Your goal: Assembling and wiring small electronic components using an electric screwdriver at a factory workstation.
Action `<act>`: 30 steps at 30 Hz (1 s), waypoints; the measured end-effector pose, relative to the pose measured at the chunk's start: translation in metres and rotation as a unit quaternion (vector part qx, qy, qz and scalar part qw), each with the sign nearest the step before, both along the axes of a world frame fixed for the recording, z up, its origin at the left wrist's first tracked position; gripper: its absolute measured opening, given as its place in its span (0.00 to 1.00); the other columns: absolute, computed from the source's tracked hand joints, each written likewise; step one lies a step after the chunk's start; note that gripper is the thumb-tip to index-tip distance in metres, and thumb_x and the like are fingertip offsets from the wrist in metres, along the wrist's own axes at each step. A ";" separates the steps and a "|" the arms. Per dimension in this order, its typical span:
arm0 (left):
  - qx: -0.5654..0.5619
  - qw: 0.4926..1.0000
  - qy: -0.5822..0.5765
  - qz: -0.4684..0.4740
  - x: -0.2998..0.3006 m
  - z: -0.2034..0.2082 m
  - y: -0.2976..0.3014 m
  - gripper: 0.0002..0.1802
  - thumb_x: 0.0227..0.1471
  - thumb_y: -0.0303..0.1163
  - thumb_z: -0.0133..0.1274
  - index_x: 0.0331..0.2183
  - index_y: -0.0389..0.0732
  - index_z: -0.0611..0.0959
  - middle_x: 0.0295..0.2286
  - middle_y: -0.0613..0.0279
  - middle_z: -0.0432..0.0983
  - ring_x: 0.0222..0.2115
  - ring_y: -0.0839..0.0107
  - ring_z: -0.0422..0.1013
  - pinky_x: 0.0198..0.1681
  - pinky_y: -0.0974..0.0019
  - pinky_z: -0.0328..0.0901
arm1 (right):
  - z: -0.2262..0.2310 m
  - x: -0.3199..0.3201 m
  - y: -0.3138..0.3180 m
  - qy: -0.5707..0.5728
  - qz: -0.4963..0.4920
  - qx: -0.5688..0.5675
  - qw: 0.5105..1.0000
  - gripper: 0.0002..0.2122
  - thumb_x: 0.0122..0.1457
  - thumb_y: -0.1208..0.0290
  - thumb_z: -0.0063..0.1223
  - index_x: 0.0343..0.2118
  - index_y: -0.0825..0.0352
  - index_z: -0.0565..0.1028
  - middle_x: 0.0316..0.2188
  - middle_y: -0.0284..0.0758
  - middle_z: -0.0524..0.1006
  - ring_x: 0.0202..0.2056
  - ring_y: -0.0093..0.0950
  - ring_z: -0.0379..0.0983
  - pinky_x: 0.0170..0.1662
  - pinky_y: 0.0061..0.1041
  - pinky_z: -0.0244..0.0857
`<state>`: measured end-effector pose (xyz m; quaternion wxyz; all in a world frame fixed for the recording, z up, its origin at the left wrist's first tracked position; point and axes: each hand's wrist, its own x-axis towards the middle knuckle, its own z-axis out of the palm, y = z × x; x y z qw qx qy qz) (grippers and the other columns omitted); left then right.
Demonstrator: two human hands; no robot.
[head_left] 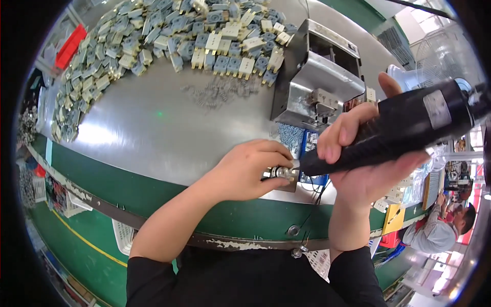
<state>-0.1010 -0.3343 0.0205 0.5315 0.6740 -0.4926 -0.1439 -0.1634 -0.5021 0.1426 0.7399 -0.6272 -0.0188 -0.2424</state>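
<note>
My right hand point(360, 176) is wrapped round a black electric screwdriver point(409, 117), which lies across the palm with its nose pointing left. Between the thumb and fingers of my left hand point(248, 168) is a small part with shiny metal pieces point(280, 173); its far side is covered by the fingers. The screwdriver's tip meets or nearly meets this part, and contact cannot be made out. Just beyond both hands lie many small screws point(290, 135) beside a blue tray point(308, 140).
A metal machine point(319, 71) stands behind the hands. Grey and cream socket-like modules point(220, 38) are heaped along the far side, with small springs point(220, 91) before them. A red bin point(70, 46) stands far left. At right sit a yellow pad point(393, 219) and a co-worker point(434, 230).
</note>
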 end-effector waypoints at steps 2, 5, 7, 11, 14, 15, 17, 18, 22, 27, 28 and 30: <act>0.003 1.000 -0.003 0.010 -0.001 -0.003 0.000 0.15 0.48 0.34 0.69 0.38 0.40 0.88 0.43 0.60 0.82 0.44 0.56 0.78 0.48 0.56 0.73 | -0.007 -0.001 0.011 0.015 0.006 -0.021 1.000 0.57 0.54 0.18 0.44 0.71 0.68 0.51 0.25 0.36 0.71 0.18 0.29 0.70 0.24 0.30 0.68; 0.012 1.000 -0.012 0.007 0.001 0.000 0.001 0.14 0.48 0.35 0.69 0.35 0.38 0.87 0.43 0.60 0.82 0.43 0.56 0.78 0.47 0.55 0.73 | -0.013 -0.002 0.018 0.047 0.015 -0.058 0.997 0.58 0.54 0.18 0.45 0.71 0.68 0.49 0.25 0.36 0.71 0.18 0.29 0.70 0.25 0.31 0.69; 0.010 1.000 -0.017 0.014 0.000 -0.004 0.001 0.15 0.48 0.36 0.69 0.34 0.37 0.86 0.44 0.60 0.82 0.42 0.56 0.78 0.47 0.55 0.73 | -0.017 -0.002 0.021 0.051 0.011 -0.071 0.996 0.58 0.53 0.18 0.46 0.70 0.69 0.49 0.25 0.36 0.71 0.19 0.30 0.70 0.26 0.32 0.70; 0.002 0.999 -0.035 0.025 -0.001 -0.006 0.001 0.17 0.48 0.38 0.70 0.34 0.36 0.86 0.44 0.60 0.82 0.43 0.55 0.78 0.47 0.55 0.73 | -0.021 -0.001 0.024 0.048 0.012 -0.070 0.996 0.58 0.53 0.19 0.47 0.70 0.70 0.50 0.25 0.36 0.70 0.20 0.29 0.71 0.27 0.33 0.71; 0.009 1.000 -0.022 0.020 -0.001 -0.007 0.003 0.18 0.48 0.39 0.70 0.36 0.36 0.87 0.44 0.60 0.82 0.43 0.55 0.78 0.47 0.55 0.73 | -0.026 -0.001 0.024 0.040 0.006 -0.060 0.997 0.57 0.54 0.19 0.47 0.69 0.70 0.51 0.26 0.36 0.70 0.20 0.29 0.71 0.27 0.32 0.70; 0.009 1.000 -0.021 0.022 -0.001 -0.008 0.003 0.18 0.48 0.39 0.70 0.36 0.36 0.87 0.44 0.60 0.82 0.43 0.55 0.78 0.47 0.55 0.73 | -0.028 -0.001 0.023 0.033 0.010 -0.050 0.998 0.57 0.54 0.19 0.46 0.69 0.70 0.51 0.26 0.36 0.70 0.20 0.29 0.71 0.27 0.32 0.71; 0.007 0.999 -0.026 0.020 -0.001 -0.008 0.003 0.18 0.48 0.40 0.70 0.37 0.37 0.87 0.44 0.60 0.82 0.44 0.55 0.78 0.47 0.55 0.73 | -0.029 -0.001 0.024 0.026 0.015 -0.040 0.999 0.57 0.54 0.19 0.46 0.69 0.70 0.51 0.27 0.36 0.70 0.21 0.29 0.71 0.28 0.32 0.71; 0.007 0.999 -0.026 0.020 0.000 -0.008 0.003 0.18 0.48 0.40 0.70 0.37 0.37 0.87 0.44 0.60 0.82 0.44 0.55 0.78 0.47 0.55 0.73 | -0.028 -0.002 0.024 0.033 0.012 -0.047 0.998 0.57 0.54 0.19 0.46 0.68 0.70 0.51 0.27 0.36 0.70 0.21 0.29 0.71 0.28 0.32 0.71; 0.005 0.999 -0.035 0.024 -0.001 -0.009 0.003 0.18 0.48 0.40 0.70 0.36 0.37 0.87 0.44 0.60 0.82 0.43 0.55 0.78 0.47 0.55 0.73 | -0.026 -0.002 0.027 0.045 0.014 -0.061 0.997 0.56 0.54 0.19 0.46 0.67 0.70 0.52 0.28 0.37 0.70 0.21 0.29 0.71 0.28 0.31 0.71; -0.004 0.999 -0.030 0.024 -0.001 -0.011 0.002 0.17 0.48 0.39 0.70 0.34 0.36 0.86 0.44 0.60 0.82 0.43 0.55 0.79 0.46 0.55 0.73 | -0.029 -0.001 0.027 0.058 0.023 -0.072 0.995 0.56 0.52 0.18 0.46 0.66 0.69 0.53 0.28 0.36 0.70 0.21 0.28 0.71 0.28 0.31 0.71; -0.008 0.999 -0.036 0.024 -0.001 -0.011 0.002 0.17 0.48 0.39 0.70 0.34 0.36 0.86 0.43 0.61 0.82 0.42 0.55 0.79 0.45 0.55 0.74 | -0.030 -0.001 0.028 0.061 0.026 -0.065 0.996 0.56 0.51 0.17 0.46 0.66 0.68 0.54 0.28 0.36 0.70 0.21 0.28 0.71 0.28 0.31 0.71; -0.011 0.999 -0.040 0.024 -0.001 -0.012 0.002 0.16 0.48 0.39 0.70 0.33 0.36 0.86 0.43 0.61 0.82 0.42 0.55 0.79 0.45 0.55 0.74 | -0.032 -0.003 0.028 0.058 0.034 -0.053 0.996 0.55 0.51 0.17 0.46 0.64 0.67 0.56 0.27 0.36 0.70 0.21 0.28 0.71 0.27 0.30 0.70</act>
